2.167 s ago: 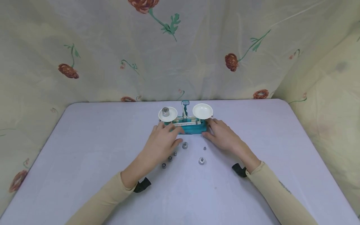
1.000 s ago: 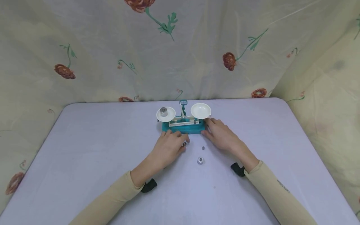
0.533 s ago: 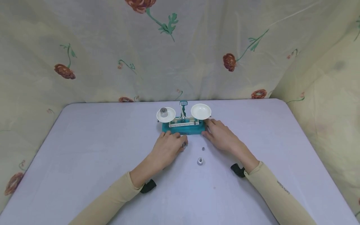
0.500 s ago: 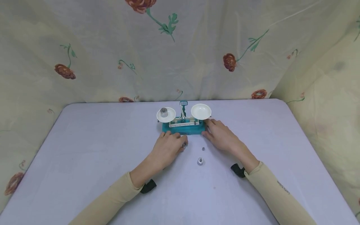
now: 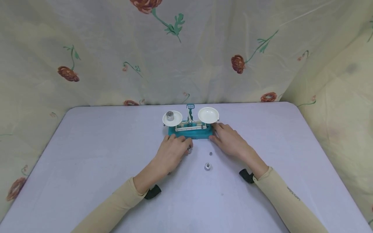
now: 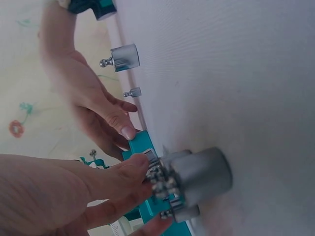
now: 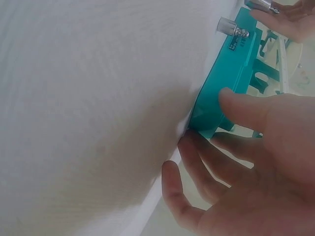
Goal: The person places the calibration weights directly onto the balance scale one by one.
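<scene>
A teal balance scale [image 5: 190,133] with two white pans stands near the table's back edge. A metal weight [image 5: 170,116] sits on its left pan; the right pan [image 5: 208,115] holds nothing. My right hand [image 5: 229,140] holds the right end of the base, thumb at the front and other fingers round the end. In front of the base, my left hand [image 5: 171,153] is low among metal weights. Its thumb and a finger pinch a small weight [image 6: 151,157] in the left wrist view. A bigger weight [image 6: 209,174] stands close by, with others partly hidden behind it.
Two more weights, a tiny one [image 5: 210,153] and a larger one [image 5: 207,166], stand on the table between my hands. A white cloth covers the table [image 5: 102,155]. A flowered curtain [image 5: 186,58] hangs directly behind the back edge.
My left hand has come down from the scale's left side to the weights in front of the base, then shifted slightly left. The right hand has stayed on the base.
</scene>
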Demonstrator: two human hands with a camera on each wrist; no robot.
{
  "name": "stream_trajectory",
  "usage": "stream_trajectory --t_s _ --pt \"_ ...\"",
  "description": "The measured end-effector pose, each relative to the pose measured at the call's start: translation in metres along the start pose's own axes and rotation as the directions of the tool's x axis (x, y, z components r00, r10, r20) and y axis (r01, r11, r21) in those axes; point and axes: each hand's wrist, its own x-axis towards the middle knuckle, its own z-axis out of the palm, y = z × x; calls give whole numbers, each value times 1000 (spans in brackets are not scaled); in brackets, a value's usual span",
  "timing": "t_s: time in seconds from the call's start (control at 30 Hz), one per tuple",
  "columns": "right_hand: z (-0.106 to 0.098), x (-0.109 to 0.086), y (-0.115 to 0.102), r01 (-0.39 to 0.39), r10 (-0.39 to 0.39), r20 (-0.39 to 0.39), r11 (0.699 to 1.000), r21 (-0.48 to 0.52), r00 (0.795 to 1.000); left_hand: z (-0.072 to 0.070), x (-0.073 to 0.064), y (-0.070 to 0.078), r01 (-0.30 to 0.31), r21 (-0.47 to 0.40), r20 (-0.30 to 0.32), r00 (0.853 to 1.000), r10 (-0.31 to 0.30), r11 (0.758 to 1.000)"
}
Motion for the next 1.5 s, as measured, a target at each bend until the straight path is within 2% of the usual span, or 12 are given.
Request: stream_trajectory --t_s 0.17,0.63,0.83,0.97,1.13,1.5 --pt "-1 1 -1 -4 4 6 1000 2 1000 -3 0 -1 13 16 -5 1000 -13 1000" --pt "2 -2 -2 -14 14 14 1000 13 1000 -10 -8 1 16 9 -94 995 -15 1000" --pt "3 -3 -3 -21 21 13 1000 21 1000 -21 -10 3 20 33 -112 994 -17 999" --pt "3 -3 -3 -36 36 22 999 21 999 -31 -9 4 43 36 -139 990 -37 998" --pt "2 -2 -3 -40 40 28 999 15 999 -39 -8 2 88 8 -145 986 -86 996" --pt "0 -1 -3 -16 16 14 1000 5 1000 -48 -7 -7 143 -51 -212 966 -151 988"
